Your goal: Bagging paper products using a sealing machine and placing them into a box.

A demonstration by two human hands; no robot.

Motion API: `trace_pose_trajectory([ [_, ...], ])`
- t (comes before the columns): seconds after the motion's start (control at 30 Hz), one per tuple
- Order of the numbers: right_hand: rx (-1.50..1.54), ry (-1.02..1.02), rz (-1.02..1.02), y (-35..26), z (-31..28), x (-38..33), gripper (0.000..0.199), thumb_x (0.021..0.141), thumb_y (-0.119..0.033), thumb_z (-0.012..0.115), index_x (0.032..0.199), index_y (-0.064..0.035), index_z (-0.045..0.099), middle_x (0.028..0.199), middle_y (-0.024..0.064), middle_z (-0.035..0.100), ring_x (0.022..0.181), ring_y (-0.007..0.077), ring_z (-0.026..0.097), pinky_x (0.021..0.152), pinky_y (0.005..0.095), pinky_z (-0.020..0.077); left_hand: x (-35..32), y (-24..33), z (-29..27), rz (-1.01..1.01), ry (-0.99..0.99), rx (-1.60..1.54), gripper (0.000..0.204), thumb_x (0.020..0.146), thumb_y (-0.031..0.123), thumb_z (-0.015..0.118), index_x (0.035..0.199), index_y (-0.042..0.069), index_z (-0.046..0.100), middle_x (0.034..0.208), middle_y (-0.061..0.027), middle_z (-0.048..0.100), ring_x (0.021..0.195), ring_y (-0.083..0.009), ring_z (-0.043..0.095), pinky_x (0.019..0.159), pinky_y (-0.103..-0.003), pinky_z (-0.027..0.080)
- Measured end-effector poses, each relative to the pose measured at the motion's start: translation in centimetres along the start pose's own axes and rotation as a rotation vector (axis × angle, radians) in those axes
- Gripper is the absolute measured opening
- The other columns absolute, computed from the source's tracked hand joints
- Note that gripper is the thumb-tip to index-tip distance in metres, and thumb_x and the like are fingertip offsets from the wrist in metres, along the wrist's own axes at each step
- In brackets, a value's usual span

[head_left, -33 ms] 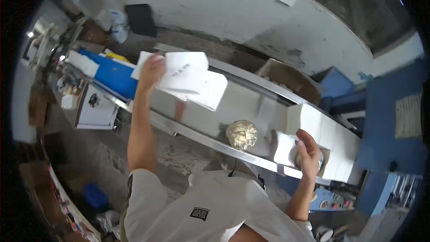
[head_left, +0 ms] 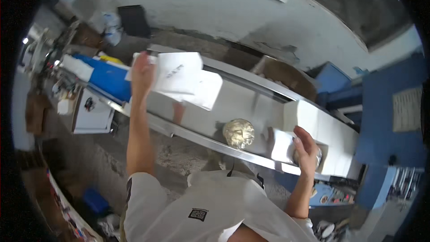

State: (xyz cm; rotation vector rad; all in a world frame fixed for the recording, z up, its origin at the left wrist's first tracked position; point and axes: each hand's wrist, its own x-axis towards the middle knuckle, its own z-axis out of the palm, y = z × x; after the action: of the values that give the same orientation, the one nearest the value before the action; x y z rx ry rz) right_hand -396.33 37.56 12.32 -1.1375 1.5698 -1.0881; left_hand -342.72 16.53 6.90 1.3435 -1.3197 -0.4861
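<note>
My left hand [head_left: 142, 74] is at the far left of the belt, its fingers closed on the left end of some white cartons [head_left: 179, 72]. They look folded flat and overlap one another, with small dark print on the top one. My right hand [head_left: 306, 150] is over the near right part of the belt, thumb and fingers apart. Beside its fingertips lies a white flat-sided piece [head_left: 282, 146]. A shiny silver round thing [head_left: 318, 157] shows partly from under that hand. Between the hands sits a round gold-foil-wrapped thing [head_left: 238, 133].
The long conveyor [head_left: 197, 136] has raised metal rails. White boxes [head_left: 320, 125] stand in rows at its right end, by a blue machine [head_left: 385, 112]. A blue sheet [head_left: 109, 79] lies at the left. Behind the far rail is an open brown carton [head_left: 286, 74].
The whole view has shifted slightly. Both hands keep nearly the same places against the belt, and the left hand stays at the white cartons.
</note>
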Motion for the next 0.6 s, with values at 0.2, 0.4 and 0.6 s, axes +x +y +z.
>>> trace_pose_trajectory([
  [0.2, 0.015, 0.052, 0.037, 0.5, 0.1, -0.4, 0.051, 0.090, -0.009, 0.067, 0.135, 0.0051, 0.048, 0.136, 0.0187, 0.053, 0.126, 0.0239, 0.051, 0.101, 0.0326, 0.0459, -11.7, 16.6, 12.8, -0.221, -0.625, -0.251, 0.041, 0.092, 0.012, 0.063, 0.130, 0.001, 0.054, 0.117, -0.0091, 0.062, 0.105, -0.0171, 0.060, 0.090, -0.030, 0.050],
  [0.4, 0.146, 0.019, 0.040, 2.0, -1.0, -1.6, 0.048, 0.090, -0.006, 0.066, 0.134, 0.0041, 0.050, 0.133, 0.0141, 0.056, 0.121, 0.0186, 0.053, 0.100, 0.0309, 0.0438, -18.0, 20.3, 30.9, -0.272, -1.006, 0.006, 0.105, 0.083, 0.057, 0.065, 0.144, -0.016, 0.019, 0.133, -0.0362, 0.048, 0.122, -0.0395, 0.054, 0.099, -0.040, 0.045],
  [0.6, 0.273, -0.071, 0.088, 3.1, -5.5, -5.3, 0.052, 0.090, -0.016, 0.069, 0.135, 0.0030, 0.048, 0.131, 0.0126, 0.056, 0.116, 0.0190, 0.055, 0.099, 0.0328, 0.0455, -21.0, 27.8, 40.3, -0.157, -1.073, 0.327, 0.110, 0.080, 0.051, 0.067, 0.147, -0.013, 0.006, 0.121, -0.0375, 0.054, 0.111, -0.0465, 0.057, 0.098, -0.044, 0.045],
])
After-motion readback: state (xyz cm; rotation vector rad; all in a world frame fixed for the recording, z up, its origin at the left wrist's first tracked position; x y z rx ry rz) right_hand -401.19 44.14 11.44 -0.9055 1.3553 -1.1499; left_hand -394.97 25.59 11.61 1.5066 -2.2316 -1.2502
